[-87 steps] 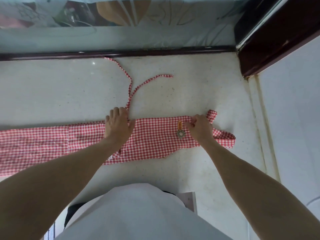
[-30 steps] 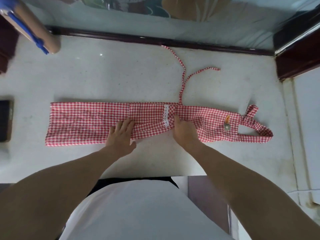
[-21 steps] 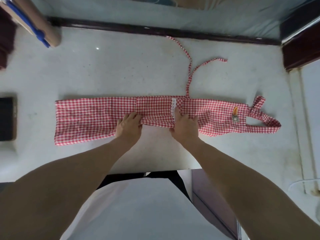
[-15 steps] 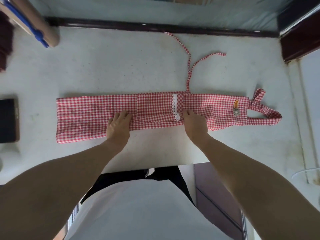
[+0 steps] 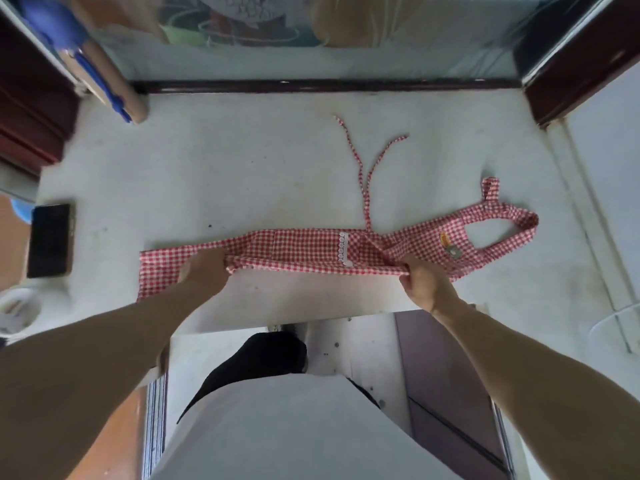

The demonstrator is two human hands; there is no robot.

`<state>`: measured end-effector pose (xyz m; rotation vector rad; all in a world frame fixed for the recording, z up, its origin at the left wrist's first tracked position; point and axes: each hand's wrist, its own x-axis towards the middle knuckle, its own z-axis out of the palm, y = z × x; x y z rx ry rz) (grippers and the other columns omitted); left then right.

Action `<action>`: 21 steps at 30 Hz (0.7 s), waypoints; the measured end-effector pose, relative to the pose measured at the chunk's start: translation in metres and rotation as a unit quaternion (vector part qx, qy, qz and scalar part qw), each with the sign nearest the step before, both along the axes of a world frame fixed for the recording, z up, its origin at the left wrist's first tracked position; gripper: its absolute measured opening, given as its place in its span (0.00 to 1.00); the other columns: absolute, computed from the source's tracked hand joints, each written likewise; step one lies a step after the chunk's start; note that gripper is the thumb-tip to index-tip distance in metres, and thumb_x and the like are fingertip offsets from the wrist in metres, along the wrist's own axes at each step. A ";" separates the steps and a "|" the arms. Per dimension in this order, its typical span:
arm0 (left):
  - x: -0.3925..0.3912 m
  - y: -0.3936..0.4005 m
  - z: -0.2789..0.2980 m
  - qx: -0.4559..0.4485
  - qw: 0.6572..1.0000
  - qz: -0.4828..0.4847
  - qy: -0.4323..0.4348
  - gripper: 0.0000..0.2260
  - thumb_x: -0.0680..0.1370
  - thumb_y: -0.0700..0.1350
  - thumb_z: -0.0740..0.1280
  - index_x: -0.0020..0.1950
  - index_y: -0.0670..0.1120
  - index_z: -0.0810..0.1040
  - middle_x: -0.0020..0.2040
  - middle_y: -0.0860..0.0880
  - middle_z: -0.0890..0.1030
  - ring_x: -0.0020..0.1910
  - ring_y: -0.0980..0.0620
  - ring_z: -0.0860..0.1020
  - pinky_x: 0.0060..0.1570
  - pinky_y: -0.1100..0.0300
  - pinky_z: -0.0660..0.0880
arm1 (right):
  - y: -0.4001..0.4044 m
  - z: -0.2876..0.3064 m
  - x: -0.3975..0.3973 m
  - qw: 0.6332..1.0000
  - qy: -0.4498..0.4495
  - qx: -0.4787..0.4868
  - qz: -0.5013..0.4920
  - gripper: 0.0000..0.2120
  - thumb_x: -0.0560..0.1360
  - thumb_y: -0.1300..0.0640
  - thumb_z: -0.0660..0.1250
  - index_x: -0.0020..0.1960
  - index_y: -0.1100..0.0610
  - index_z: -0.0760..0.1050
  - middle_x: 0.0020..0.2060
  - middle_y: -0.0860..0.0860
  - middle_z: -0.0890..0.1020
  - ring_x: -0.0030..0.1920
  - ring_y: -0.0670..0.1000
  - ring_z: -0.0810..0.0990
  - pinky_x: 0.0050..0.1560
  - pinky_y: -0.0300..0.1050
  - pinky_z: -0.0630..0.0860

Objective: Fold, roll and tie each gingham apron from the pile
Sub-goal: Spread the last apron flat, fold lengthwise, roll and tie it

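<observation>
A red-and-white gingham apron (image 5: pixel 298 251) lies folded into a long narrow strip across the pale counter (image 5: pixel 242 178). My left hand (image 5: pixel 204 271) grips its near edge left of the middle. My right hand (image 5: pixel 424 282) pinches the near edge further right, and the stretch between my hands is lifted off the counter. A white lace trim (image 5: pixel 343 249) crosses the strip. Two thin ties (image 5: pixel 363 174) trail away toward the back wall. The neck loop (image 5: pixel 512 226) and a small badge (image 5: pixel 452 249) lie at the right end.
A dark phone (image 5: pixel 50 239) lies at the counter's left edge. A wooden handle with a blue part (image 5: pixel 107 88) leans at the back left. Dark wooden frames (image 5: pixel 571 64) stand at both back corners. A white bowl (image 5: pixel 17 306) sits low on the left.
Both hands went from pressing flat on the strip to gripping its near edge and lifting it. The right hand has moved further right. The left end has skewed.
</observation>
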<state>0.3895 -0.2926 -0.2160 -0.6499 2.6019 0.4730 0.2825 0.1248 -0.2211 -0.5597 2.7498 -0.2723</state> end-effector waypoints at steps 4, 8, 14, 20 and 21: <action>0.029 0.013 0.013 0.025 0.999 -0.034 0.002 0.07 0.78 0.44 0.67 0.50 0.44 0.83 0.46 0.42 0.85 0.45 0.43 0.82 0.46 0.55 0.77 | 0.026 0.004 0.032 0.998 0.001 -0.068 -0.016 0.09 0.76 0.58 0.72 0.49 0.64 0.78 0.37 0.60 0.84 0.37 0.62 0.82 0.40 0.49 0.75; 0.055 0.031 0.033 0.011 0.999 -0.031 0.019 0.07 0.77 0.44 0.68 0.48 0.42 0.83 0.47 0.40 0.84 0.49 0.41 0.81 0.48 0.54 0.75 | 0.056 0.041 0.057 0.991 -0.123 -0.046 0.021 0.11 0.76 0.49 0.72 0.47 0.57 0.77 0.36 0.48 0.79 0.36 0.50 0.77 0.39 0.41 0.68; 0.103 0.086 0.053 -0.001 0.970 -0.178 -0.164 0.16 0.80 0.54 0.65 0.53 0.42 0.82 0.51 0.44 0.83 0.51 0.45 0.80 0.50 0.56 0.75 | 0.122 0.082 0.106 0.965 -0.213 0.135 0.069 0.07 0.77 0.55 0.71 0.53 0.54 0.76 0.44 0.47 0.77 0.46 0.49 0.76 0.45 0.38 0.71; 0.121 0.129 0.086 0.040 0.916 -0.211 -0.340 0.21 0.80 0.57 0.65 0.65 0.44 0.77 0.62 0.46 0.80 0.60 0.47 0.78 0.65 0.52 0.72 | 0.165 0.108 0.132 0.894 -0.383 0.231 0.004 0.29 0.73 0.50 0.76 0.71 0.54 0.72 0.65 0.52 0.78 0.65 0.55 0.75 0.60 0.45 0.71; 0.120 0.131 0.091 0.055 0.912 -0.196 -0.356 0.21 0.80 0.56 0.65 0.66 0.43 0.77 0.63 0.46 0.79 0.62 0.46 0.77 0.66 0.52 0.72 | 0.169 0.110 0.133 0.875 -0.430 0.220 -0.027 0.33 0.72 0.54 0.77 0.73 0.56 0.69 0.69 0.53 0.75 0.70 0.58 0.71 0.67 0.50 0.70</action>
